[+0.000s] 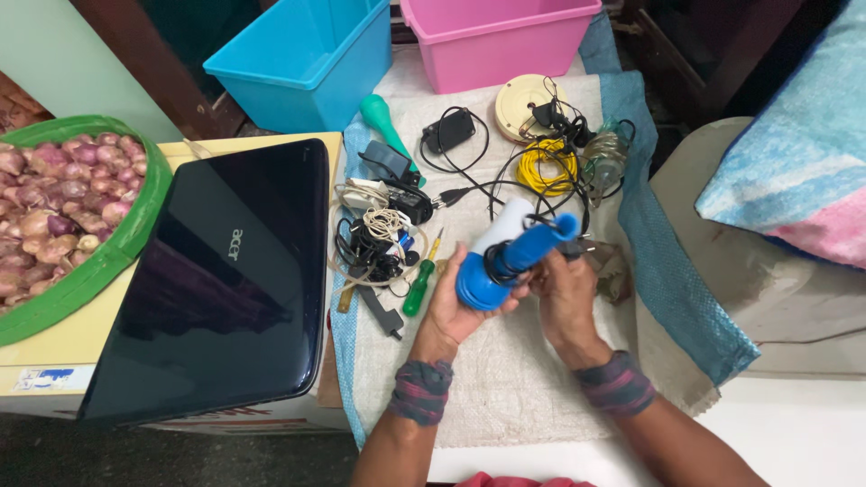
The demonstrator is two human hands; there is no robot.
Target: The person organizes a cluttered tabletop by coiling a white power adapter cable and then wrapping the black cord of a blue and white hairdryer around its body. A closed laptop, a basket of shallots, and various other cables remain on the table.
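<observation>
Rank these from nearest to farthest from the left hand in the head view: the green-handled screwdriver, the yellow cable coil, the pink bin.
Measured from the left hand:
1. Green-handled screwdriver, just to its left on the cloth.
2. Yellow cable coil, farther up the cloth, to the right.
3. Pink bin, at the cloth's far edge, farthest away.

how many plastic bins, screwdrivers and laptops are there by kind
plastic bins: 2, a blue rectangular bin and a pink rectangular bin
green-handled screwdrivers: 1
closed black glossy laptops: 1
total: 4
</observation>
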